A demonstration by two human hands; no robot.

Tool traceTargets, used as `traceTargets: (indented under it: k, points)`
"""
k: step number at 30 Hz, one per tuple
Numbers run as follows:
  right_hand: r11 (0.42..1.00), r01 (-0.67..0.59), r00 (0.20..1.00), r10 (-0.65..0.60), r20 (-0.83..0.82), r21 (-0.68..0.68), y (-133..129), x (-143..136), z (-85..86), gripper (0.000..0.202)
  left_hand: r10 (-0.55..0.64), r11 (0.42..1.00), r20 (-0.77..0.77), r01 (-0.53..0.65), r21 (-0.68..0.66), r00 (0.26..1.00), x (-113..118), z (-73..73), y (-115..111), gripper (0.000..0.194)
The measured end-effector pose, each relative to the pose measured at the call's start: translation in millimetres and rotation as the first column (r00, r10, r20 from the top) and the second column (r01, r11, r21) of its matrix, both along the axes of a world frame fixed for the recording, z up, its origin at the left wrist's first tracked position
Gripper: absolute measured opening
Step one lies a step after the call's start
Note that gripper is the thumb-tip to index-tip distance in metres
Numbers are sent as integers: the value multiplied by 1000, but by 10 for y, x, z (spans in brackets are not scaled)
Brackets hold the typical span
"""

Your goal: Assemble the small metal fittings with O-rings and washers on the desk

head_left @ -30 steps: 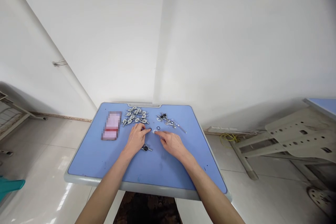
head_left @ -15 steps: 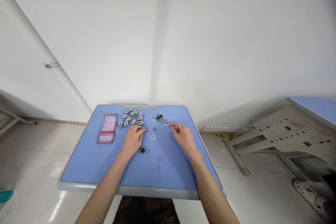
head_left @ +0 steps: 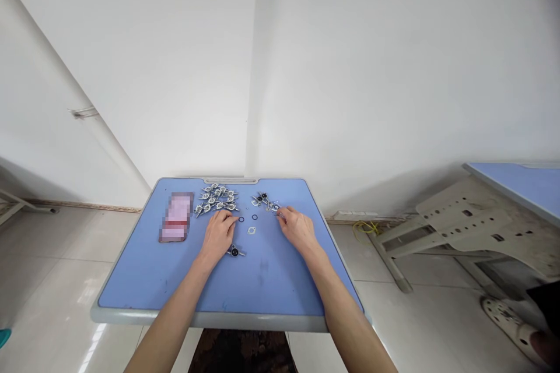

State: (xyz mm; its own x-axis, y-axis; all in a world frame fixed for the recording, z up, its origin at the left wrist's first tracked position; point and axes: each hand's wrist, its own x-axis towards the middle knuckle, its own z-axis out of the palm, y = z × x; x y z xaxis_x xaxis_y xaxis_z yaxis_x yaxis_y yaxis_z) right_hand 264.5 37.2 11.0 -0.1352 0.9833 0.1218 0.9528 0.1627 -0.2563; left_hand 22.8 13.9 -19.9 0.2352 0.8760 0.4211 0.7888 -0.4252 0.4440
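My left hand (head_left: 217, 236) rests on the desk with its fingers pinched together. At its fingertips is a thin black ring (head_left: 241, 219), which they touch at the near-left edge. Another black ring (head_left: 254, 217) lies just to the right, with a pale flat gasket (head_left: 251, 231) below it. A small metal fitting with a black round face (head_left: 235, 252) sits beside my left wrist, partly covered. My right hand (head_left: 298, 229) is closed in a pinch at the near edge of a small group of metal parts (head_left: 263, 198); whatever its fingertips hold is too small to name.
A cluster of several silver metal fittings (head_left: 219, 197) lies at the back left of the blue desk (head_left: 262, 285). Left of it is a phone-like slab with a blurred screen (head_left: 175, 217). A white wall rises behind; another desk (head_left: 516, 183) stands at right.
My right hand has shifted slightly left and down, its fingertips drawing closer to the small parts. My left hand stays by the black ring. The whole view has moved a little.
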Motion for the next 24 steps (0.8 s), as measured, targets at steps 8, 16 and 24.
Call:
traceTargets:
  k: [8, 16, 24]
  points:
    - [993, -41, 887, 89, -453, 115, -119, -74, 18, 19, -6, 996, 200, 24, -83, 980, 24, 100, -40, 24]
    - [770, -557, 770, 619, -154, 311, -410, -518, -53, 28, -64, 782, 615, 422, -458, 786, 1, 266, -127, 42]
    - [741, -586, 765, 640, -79, 328, -419, -492, -58, 30, -8, 756, 748, 494, -429, 663, -10, 298, -119, 36]
